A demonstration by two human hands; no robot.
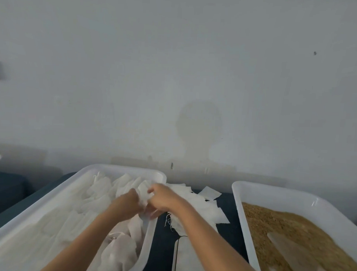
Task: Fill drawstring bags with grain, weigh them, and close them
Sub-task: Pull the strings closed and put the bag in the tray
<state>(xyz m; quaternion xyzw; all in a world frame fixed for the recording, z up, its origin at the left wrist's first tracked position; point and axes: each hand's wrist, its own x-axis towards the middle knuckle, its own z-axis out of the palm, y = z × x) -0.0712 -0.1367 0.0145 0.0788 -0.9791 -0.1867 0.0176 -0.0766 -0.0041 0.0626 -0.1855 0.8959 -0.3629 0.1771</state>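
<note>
Over the right edge of a white tray [86, 172] of bags, both hands meet on one empty drawstring bag [144, 192]. Left hand [127, 201] and right hand [162, 198] pinch it with curled fingers, bag upright between them. Grain tub [253, 192] lies well right, nearer the right hand.

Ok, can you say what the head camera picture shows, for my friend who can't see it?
Two hands, the left hand and right hand, hold a small white bag between them over a white tray of bags. On the right sits a white tray of brown grain with a clear scoop lying in it, and loose empty bags lie on the dark table between the trays.
</note>
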